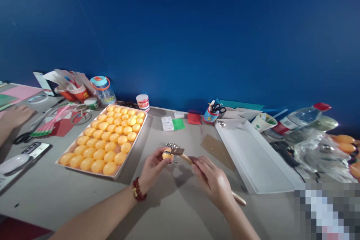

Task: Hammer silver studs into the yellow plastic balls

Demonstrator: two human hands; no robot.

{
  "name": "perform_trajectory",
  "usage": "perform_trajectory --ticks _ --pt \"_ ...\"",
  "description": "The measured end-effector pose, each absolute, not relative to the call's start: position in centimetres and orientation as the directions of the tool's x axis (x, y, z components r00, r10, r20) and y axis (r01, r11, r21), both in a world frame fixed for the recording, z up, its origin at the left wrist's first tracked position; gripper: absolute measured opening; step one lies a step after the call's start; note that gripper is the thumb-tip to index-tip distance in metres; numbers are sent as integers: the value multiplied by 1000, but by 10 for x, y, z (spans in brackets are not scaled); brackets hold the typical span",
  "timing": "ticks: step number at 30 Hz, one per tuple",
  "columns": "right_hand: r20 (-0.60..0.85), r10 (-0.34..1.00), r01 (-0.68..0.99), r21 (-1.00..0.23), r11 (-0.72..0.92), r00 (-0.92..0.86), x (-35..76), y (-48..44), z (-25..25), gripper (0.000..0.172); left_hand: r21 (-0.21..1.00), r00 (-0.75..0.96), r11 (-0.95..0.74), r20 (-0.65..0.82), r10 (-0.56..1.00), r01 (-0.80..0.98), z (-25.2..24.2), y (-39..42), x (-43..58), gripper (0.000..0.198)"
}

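My left hand (154,167) pinches an orange ping-pong ball (166,155) in its fingertips. A band of small, shiny silver pieces runs across the ball. My right hand (213,180) grips a wooden-handled tool (187,158), its dark, blocky head against or just in front of the ball's right side. I cannot make out whether it is a hammer or a brush. Just behind the ball lies a small heap of silver pieces (172,145); a few more show under the tool's head. Left of my hands, a shallow box (114,177) holds rows of orange balls.
A long white tray (261,165) lies to the right, beside brown card (216,150). Small white boxes (167,123) and a pen cup with scissors (210,115) stand ahead. A plastic bottle (298,120) is far right. Another person's hand (19,116) rests at the far left.
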State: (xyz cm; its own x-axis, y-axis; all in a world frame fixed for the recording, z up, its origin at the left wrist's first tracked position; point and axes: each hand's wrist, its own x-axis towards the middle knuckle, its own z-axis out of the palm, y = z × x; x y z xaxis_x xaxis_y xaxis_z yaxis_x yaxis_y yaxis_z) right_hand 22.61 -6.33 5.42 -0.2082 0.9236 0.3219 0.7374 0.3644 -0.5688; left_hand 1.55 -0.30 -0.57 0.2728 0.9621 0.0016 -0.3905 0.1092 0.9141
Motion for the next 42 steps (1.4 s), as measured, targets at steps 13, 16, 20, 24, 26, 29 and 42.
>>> perform_trajectory --ticks 13,16,20,24,26,29,42 --pt "393 898 673 -612 416 -198 224 -66 58 26 925 272 64 43 961 -375 -4 -4 14 35" --pt "374 901 698 -586 413 -219 221 -66 58 27 919 253 65 39 967 -388 -2 -4 14 33" --pt "372 904 688 -600 409 -213 220 -64 60 26 912 260 75 35 965 -403 -3 -4 14 33" --pt "346 912 679 -616 400 -223 220 -65 61 26 907 264 92 22 964 -411 -6 -3 15 32" --pt "342 915 685 -616 389 -212 221 -65 61 25 900 261 92 24 965 -425 -7 -2 15 32" --pt "352 922 682 -636 361 -161 222 -66 61 24 895 276 81 49 960 -438 -6 -2 16 32" --pt "402 894 633 -644 430 -199 219 -65 57 23 886 263 55 77 962 -460 -7 -4 15 35"
